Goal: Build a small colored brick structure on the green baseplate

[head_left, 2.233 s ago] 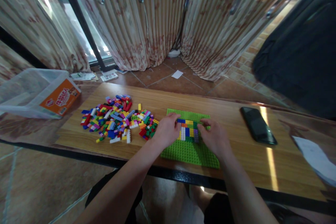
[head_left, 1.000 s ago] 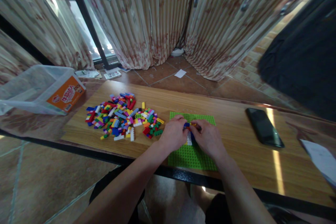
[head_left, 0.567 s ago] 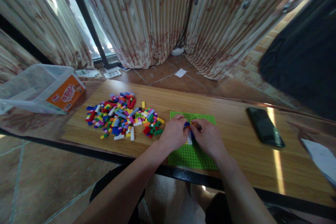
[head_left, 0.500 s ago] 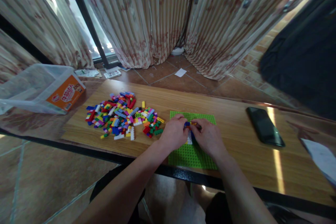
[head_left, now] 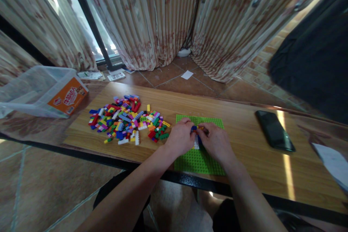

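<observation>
Both hands meet over a green studded baseplate on the wooden table. My left hand is closed, its fingertips pinching a small blue building brick from the left. Against the right side of this cluster, my right hand is closed too, with fingers at a yellow-orange brick. White bricks sit on the baseplate just below the fingertips. My fingers cover much of the bricks, so how they join cannot be made out.
A heap of mixed coloured bricks spreads over the table's left half. Farther left stands a clear plastic bin with an orange label. On the right lie a black phone and a white paper. The table's dark front edge runs below my forearms.
Almost nothing differs. Both hands stay at the same bricks over the baseplate, with only a very slight shift of the fingers.
</observation>
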Motion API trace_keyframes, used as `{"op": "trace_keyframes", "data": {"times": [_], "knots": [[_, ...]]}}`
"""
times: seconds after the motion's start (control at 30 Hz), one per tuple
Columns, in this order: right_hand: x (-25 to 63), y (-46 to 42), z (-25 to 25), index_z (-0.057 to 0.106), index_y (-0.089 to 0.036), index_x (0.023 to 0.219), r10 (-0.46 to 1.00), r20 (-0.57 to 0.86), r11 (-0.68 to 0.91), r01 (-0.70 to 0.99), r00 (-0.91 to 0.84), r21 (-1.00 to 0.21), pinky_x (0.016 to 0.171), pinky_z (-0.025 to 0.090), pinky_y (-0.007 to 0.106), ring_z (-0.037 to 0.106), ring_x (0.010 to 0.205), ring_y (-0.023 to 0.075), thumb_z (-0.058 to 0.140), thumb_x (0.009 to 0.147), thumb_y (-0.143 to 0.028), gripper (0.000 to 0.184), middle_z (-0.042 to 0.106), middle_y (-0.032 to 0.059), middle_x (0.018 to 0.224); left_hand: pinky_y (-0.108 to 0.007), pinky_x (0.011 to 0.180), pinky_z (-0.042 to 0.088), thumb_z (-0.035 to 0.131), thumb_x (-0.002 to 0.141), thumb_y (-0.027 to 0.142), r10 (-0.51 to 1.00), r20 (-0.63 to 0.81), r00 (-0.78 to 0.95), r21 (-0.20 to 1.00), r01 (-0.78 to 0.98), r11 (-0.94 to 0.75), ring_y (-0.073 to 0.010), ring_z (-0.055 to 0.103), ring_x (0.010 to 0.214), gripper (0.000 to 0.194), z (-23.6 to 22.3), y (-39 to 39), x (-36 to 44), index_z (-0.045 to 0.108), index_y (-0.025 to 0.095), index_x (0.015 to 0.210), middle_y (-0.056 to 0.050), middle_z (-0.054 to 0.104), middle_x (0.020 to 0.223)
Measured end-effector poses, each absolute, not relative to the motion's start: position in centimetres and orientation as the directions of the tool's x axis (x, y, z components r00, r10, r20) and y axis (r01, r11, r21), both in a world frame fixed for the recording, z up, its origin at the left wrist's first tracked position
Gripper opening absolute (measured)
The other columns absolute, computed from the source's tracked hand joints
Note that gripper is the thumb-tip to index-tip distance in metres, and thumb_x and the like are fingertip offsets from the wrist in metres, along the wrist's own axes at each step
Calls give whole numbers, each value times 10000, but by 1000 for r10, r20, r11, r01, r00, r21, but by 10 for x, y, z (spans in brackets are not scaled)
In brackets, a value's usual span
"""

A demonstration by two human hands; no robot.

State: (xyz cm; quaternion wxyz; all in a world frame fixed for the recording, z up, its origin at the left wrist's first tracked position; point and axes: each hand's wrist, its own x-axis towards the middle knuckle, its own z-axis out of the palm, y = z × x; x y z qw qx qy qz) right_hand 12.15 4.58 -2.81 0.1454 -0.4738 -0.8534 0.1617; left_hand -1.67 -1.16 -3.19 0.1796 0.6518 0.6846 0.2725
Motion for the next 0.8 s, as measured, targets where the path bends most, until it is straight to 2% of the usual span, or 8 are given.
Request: {"op": "trace_keyframes", "data": {"times": [0.4, 0.53, 0.7, 0.8], "knots": [[123, 47, -32, 704, -181, 1008, 849, 103, 507, 745, -518, -433, 746, 467, 322, 668, 836, 223, 529, 915, -276, 220, 729, 94, 986, -373, 978, 502, 540, 852, 175, 994, 84, -66, 619, 785, 0, -249, 609, 1075, 141, -29, -12, -18, 647, 140, 935, -120, 628, 1111], [123, 48, -33, 700, -175, 1016, 850, 97, 501, 740, -517, -449, 754, 468, 332, 670, 838, 229, 521, 914, -283, 233, 730, 95, 975, -379, 943, 518, 536, 857, 175, 992, 99, -76, 647, 762, -6, -246, 632, 1027, 203, -29, -10, -22, 661, 127, 1009, -122, 649, 1101], [124, 49, -35, 704, -194, 995, 858, 83, 485, 744, -507, -459, 740, 469, 332, 672, 826, 230, 508, 911, -283, 231, 729, 79, 958, -358, 907, 530, 549, 854, 164, 957, 210, -198, 693, 721, -3, -216, 654, 946, 268, -24, -1, -48, 663, 124, 1093, -116, 684, 1079], [125, 49, -39, 706, -202, 981, 857, 94, 487, 738, -506, -468, 743, 475, 333, 678, 819, 225, 502, 908, -296, 236, 731, 78, 951, -369, 963, 504, 570, 849, 180, 881, 302, -364, 639, 763, 96, -230, 638, 1012, 295, -16, 2, -89, 660, 126, 1125, -120, 685, 1111]]}}
